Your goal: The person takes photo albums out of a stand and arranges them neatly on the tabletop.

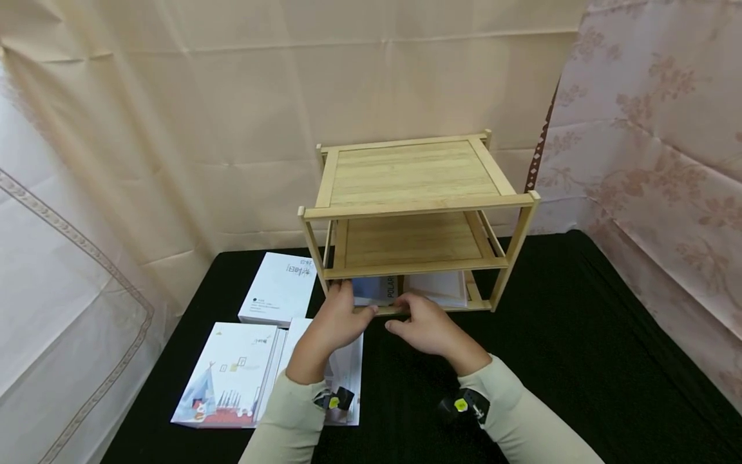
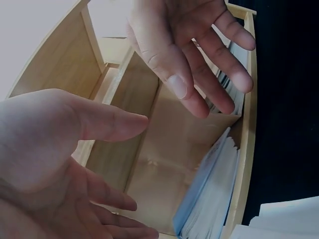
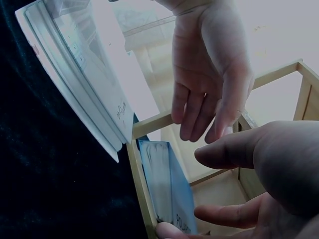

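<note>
On the bottom tier of a wooden shelf rack (image 1: 417, 173) lies a blue book (image 1: 368, 287) with dark lettering; its page edges face front in the right wrist view. A white book (image 1: 437, 289) lies beside it on the right. My left hand (image 1: 333, 322) is at the tier's left front, fingers extended and partly hidden by the middle tier. Close to the blue book's right end is my right hand (image 1: 429, 325), thumb and fingers apart; one fingertip (image 3: 170, 231) appears at the book's corner, contact unclear. Neither hand grips anything.
A white boxlike book (image 1: 281, 290) lies left of the rack. Nearer stand an illustrated white book (image 1: 228, 374) and further white books (image 1: 350, 380), partly behind my left forearm. Black cloth (image 1: 580, 361) covers the table; a beige curtain (image 1: 249, 116) hangs behind.
</note>
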Tool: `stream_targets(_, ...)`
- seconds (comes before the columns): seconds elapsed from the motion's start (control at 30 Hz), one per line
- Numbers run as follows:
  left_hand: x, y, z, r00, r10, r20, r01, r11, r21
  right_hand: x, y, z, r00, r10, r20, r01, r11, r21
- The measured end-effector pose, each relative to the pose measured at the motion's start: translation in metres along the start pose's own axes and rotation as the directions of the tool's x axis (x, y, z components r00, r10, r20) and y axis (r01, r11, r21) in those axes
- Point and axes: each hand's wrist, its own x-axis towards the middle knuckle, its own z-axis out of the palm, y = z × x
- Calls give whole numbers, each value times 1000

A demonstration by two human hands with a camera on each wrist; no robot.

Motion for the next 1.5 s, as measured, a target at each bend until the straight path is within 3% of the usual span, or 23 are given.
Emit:
stream_targets(0.37,3,-5,7,995,-61,78,57,997,52,3,3,2,1000,-14,15,14,999,-35)
stream_targets(0.73,2,-7,6,986,-118,120,106,989,103,6,9,6,1000,-12,28,12,1000,28)
stream_targets(1.03,2,-6,4,990,-74,118,63,994,91,10,15,10,997,56,44,-64,978,199)
stream_targets(1.27,3,-6,2,994,-15,109,7,997,75,11,17,8,998,59,10,-60,981,184)
stream_targets(1.5,0,-3,-4,995,-15,96,10,999,49,11,16,6,998,51,-22,-46,981,190)
